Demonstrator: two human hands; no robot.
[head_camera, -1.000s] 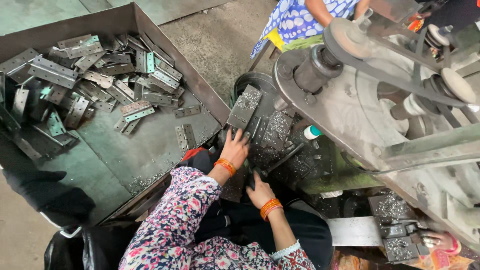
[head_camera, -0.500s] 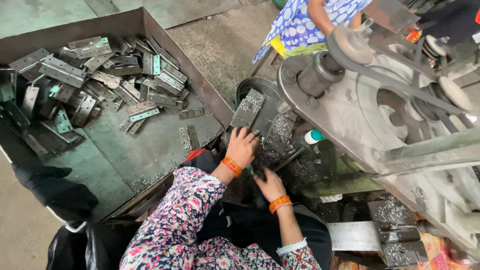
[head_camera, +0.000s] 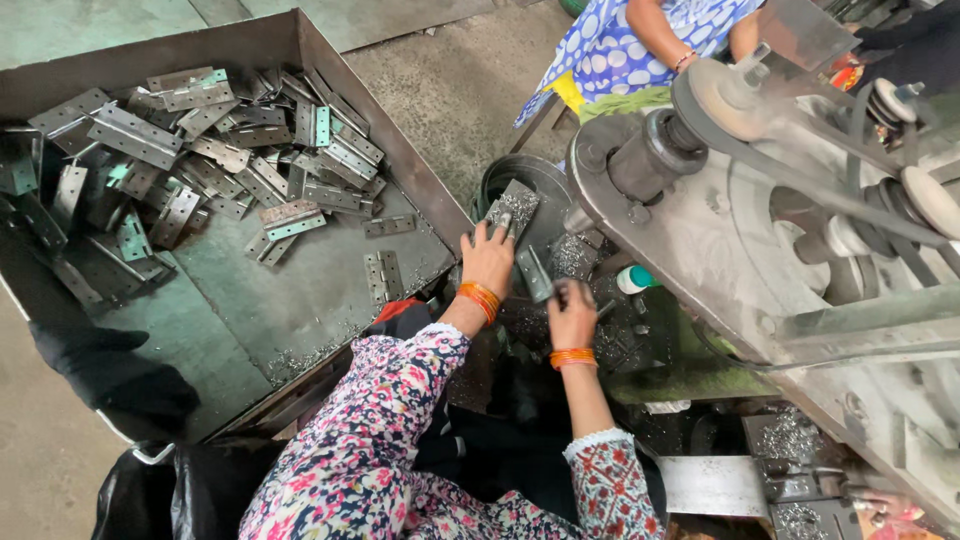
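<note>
a workshop with a bare grey concrete floor, seen from above. on the left sits a big, shallow, rusty-brown sheet-metal tray, its far half heaped with flat grey steel hinges, some with pale green leaves; a few lie singly nearer the middle, and metal shavings gather along its near edge. on the right stands a heavy grey press machine with a belt-driven flywheel, a dark belt running over its pulleys.

between tray and machine the work spot is dark and strewn with glittering filings. the left hand, an orange bangle at the wrist, lies palm down with fingers spread against a flat grey steel hinge plate dusted with filings, which leans tilted beside a round dark opening. whether it grips the plate or only presses on it i cannot tell. the right hand, also bangled in orange, is curled around a small dark metal piece just beside the left; its shape is too small to make out. a narrow grey steel plate lies between the two hands.

both arms wear floral-printed sleeves. near the right hand stands a small white bottle with a teal cap. at the top another person in blue dotted cloth is seated by the machine.
</note>
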